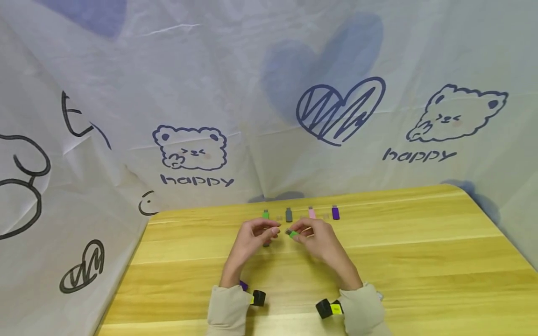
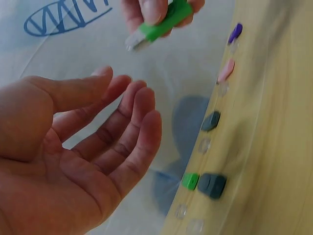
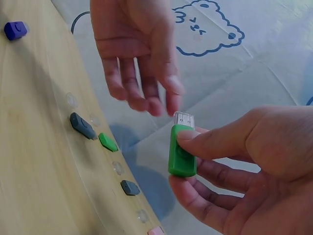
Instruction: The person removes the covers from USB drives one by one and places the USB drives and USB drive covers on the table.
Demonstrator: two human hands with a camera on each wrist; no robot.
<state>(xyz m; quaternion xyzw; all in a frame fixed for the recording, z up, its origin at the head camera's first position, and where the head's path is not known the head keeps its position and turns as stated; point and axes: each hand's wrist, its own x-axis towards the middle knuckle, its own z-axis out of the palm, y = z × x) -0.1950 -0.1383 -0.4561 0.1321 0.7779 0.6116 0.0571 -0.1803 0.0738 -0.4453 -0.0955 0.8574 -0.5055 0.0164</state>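
Observation:
A green USB flash drive (image 3: 182,152) is pinched between the thumb and fingers of my right hand (image 1: 316,237), its plug end pointing toward my left hand. Over the metal plug sits a clear cap (image 3: 184,119). Nothing is in my left hand (image 1: 254,237); its fingers are loosely bent and apart, a short gap from the plug end. Below the left hand, a dark grey flash drive (image 2: 212,185) lies on the table beside another green one (image 2: 190,181).
Along the back of the wooden table (image 1: 420,242) lie a grey drive (image 1: 288,214), a pink drive (image 1: 312,212) and a purple drive (image 1: 335,212), with small clear caps (image 2: 204,145) between them. Another purple drive (image 1: 244,285) shows beside the left sleeve. A printed cloth (image 1: 252,93) hangs behind.

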